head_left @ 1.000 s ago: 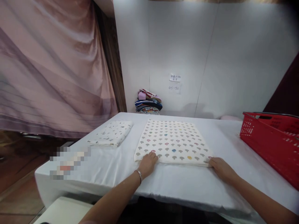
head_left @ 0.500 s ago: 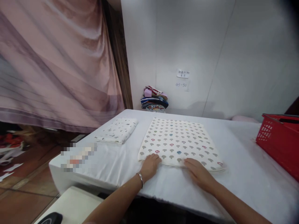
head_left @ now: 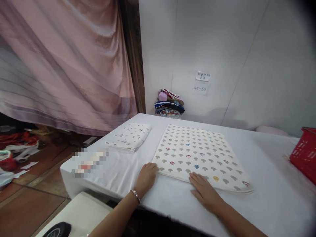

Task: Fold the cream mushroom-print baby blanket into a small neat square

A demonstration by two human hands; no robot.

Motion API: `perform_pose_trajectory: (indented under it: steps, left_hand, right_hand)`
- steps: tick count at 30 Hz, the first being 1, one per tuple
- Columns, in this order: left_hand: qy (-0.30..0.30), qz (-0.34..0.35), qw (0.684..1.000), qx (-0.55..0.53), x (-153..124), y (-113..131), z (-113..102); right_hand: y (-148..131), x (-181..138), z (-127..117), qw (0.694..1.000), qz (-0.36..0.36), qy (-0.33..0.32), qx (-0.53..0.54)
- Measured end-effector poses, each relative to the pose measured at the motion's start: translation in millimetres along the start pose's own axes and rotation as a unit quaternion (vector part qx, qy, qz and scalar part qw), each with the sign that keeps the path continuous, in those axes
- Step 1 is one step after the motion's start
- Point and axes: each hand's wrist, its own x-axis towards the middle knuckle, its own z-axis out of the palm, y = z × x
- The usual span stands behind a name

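Observation:
A folded white cloth (head_left: 192, 154) printed with grey, red, blue and yellow mushrooms lies flat on the white-covered table (head_left: 269, 184). At its near left corner is my left hand (head_left: 145, 179), palm down, its fingertips touching the corner. It wears a silver bracelet. My right hand (head_left: 206, 192) rests palm down at the middle of the near edge, fingers stretched onto the fabric and thumb apart. To the left sits a smaller folded white cloth (head_left: 132, 136) with a scattered small print, touched by neither hand.
Against the wall at the back stands a pile of folded fabrics (head_left: 170, 104). A red plastic basket (head_left: 304, 153) is at the right. A pink curtain (head_left: 74, 65) hangs at the left. Below the near left edge is a white surface (head_left: 81, 210) with a black round object (head_left: 58, 229).
My left hand has slid left along the near edge to the cloth's corner. My right hand stays near the middle of that edge. The view has turned slightly left.

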Motion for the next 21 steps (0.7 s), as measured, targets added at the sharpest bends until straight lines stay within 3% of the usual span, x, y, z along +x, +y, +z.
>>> perform_pose_trajectory:
  steps: [4, 7, 9, 16, 21]
  left_hand:
    - [0.005, -0.113, 0.989, -0.095, 1, -22, -8]
    - [0.014, -0.237, 0.954, -0.184, 13, -30, -12]
    - [0.022, -0.286, 0.939, -0.191, 25, -28, -13]
    - [-0.045, -0.294, 0.955, -0.016, 55, 1, 7]
    - [-0.052, -0.287, 0.957, 0.001, 52, -1, 17]
  right_hand:
    - [1, 1, 3, 1.000, 0.006, -0.001, -0.010]
    - [0, 1, 4, 1.000, 0.003, 0.006, -0.016]
    - [0, 0, 4, 1.000, 0.004, 0.011, -0.020]
    - [-2, 1, 3, 1.000, 0.005, 0.013, -0.023]
    - [-3, 1, 1, 1.000, 0.000, 0.008, -0.024]
